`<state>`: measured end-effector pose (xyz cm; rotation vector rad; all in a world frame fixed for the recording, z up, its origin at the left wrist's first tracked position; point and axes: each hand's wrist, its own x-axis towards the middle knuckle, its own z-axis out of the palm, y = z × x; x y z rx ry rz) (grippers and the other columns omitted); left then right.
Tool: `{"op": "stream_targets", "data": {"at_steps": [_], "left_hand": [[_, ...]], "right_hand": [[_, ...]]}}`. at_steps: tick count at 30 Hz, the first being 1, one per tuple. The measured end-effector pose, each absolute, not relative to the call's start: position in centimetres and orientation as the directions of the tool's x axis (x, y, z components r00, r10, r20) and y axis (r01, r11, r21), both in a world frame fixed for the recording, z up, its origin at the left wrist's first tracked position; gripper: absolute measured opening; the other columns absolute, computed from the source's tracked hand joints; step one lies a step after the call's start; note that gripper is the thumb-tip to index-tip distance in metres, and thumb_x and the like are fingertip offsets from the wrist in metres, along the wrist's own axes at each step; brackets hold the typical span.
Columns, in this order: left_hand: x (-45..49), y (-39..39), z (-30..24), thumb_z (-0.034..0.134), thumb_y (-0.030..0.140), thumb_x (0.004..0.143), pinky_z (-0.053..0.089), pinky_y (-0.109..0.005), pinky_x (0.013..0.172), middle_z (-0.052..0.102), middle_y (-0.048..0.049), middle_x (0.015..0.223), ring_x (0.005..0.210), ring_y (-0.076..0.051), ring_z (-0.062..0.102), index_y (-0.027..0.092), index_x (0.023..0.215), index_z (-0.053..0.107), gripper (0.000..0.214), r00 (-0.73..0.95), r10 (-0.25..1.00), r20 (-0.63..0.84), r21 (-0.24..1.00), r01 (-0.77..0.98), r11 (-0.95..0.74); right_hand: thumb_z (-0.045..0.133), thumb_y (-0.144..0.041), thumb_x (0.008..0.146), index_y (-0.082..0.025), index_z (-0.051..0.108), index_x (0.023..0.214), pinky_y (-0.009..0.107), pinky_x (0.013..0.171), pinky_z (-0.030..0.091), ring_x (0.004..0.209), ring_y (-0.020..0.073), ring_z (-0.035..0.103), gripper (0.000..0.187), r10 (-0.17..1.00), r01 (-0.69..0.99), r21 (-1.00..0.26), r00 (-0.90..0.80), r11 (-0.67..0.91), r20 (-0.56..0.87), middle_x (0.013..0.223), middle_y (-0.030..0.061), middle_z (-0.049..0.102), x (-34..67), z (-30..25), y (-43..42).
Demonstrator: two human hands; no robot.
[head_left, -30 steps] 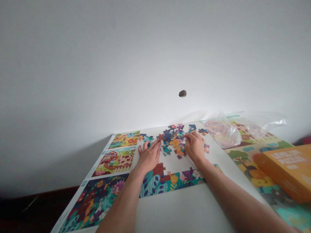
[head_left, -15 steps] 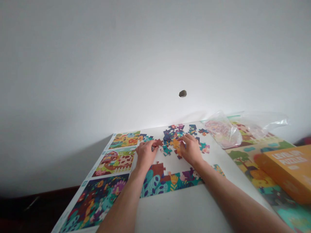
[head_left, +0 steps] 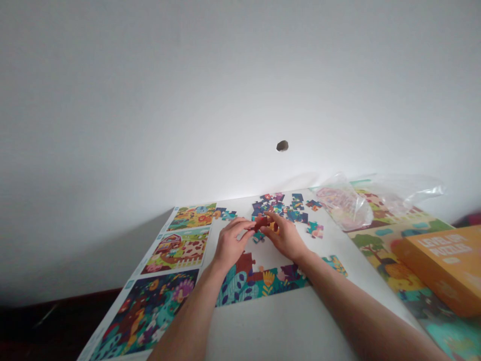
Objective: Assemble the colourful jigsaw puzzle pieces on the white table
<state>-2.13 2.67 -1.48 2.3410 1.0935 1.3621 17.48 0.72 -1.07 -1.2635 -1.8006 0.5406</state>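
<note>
A reddish-brown puzzle piece (head_left: 260, 224) is held up between the fingertips of both hands. My left hand (head_left: 231, 243) pinches it from the left, fingers closed. From the right, my right hand (head_left: 286, 238) grips it between thumb and fingers. An orange bit of another piece shows beside the right fingers, partly hidden. Loose puzzle pieces (head_left: 268, 205) lie in a heap just beyond the hands. Nearer to me, below the wrists, lies a joined puzzle strip (head_left: 240, 288) with leaves and flowers; the right forearm covers part of it.
A sheet with several small pictures (head_left: 176, 250) lies along the table's left side. To the right are a clear plastic bag (head_left: 347, 205), a colourful picture sheet (head_left: 379, 250) and an orange puzzle box (head_left: 447, 265). A white wall (head_left: 225, 100) with a hole rises behind the table.
My hands have come closer together. The brown piece from my left hand has moved right, and my right hand has left the orange pieces and now grips it too.
</note>
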Motion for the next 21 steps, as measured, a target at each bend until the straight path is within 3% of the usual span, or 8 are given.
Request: {"op": "stream_targets", "data": {"at_steps": [4,8,16,21], "left_hand": [[-1.9,1.8,-1.0,0.058,0.022,0.088,0.052,-0.027,0.077,0.067,-0.0034,0.090,0.080,-0.014,0.063,0.021,0.095,0.068,0.012,0.323,0.738,0.592,0.606,0.426,-0.672],[-2.3,2.0,-0.9,0.051,0.022,0.091,0.050,-0.029,0.081,0.066,-0.0047,0.089,0.086,-0.016,0.062,0.019,0.088,0.066,0.016,0.262,0.761,0.594,0.601,0.485,-0.635],[-2.4,2.7,-1.8,0.042,0.005,0.085,0.049,-0.028,0.081,0.065,-0.0047,0.088,0.088,-0.016,0.062,0.019,0.087,0.068,0.030,0.344,0.775,0.530,0.570,0.531,-0.627],[-2.6,2.7,-2.1,0.040,0.001,0.082,0.049,-0.028,0.083,0.065,-0.0046,0.089,0.090,-0.016,0.062,0.019,0.089,0.069,0.035,0.360,0.775,0.519,0.570,0.530,-0.628]], "right_hand": [[0.049,-0.029,0.091,-0.019,0.066,0.095,0.023,0.066,0.046,0.069,0.0139,0.064,0.020,0.955,0.465,-0.834,-0.140,0.296,0.261,0.081,0.0018,0.072,17.5,-0.5,0.2],[0.057,-0.026,0.082,-0.019,0.068,0.078,0.021,0.060,0.042,0.064,0.0133,0.062,0.014,0.941,0.567,-0.767,-0.305,0.301,0.144,0.070,-0.0002,0.070,17.1,-0.1,-0.5],[0.063,-0.041,0.080,-0.028,0.074,0.083,0.024,0.062,0.039,0.074,0.0180,0.065,0.017,0.938,0.826,-0.450,-0.329,0.340,0.104,0.079,0.0000,0.073,16.8,0.5,-1.1],[0.068,-0.044,0.076,-0.029,0.073,0.082,0.024,0.062,0.038,0.076,0.0181,0.065,0.017,0.933,0.852,-0.384,-0.346,0.356,0.097,0.083,0.0002,0.072,16.8,0.7,-1.1]]}}
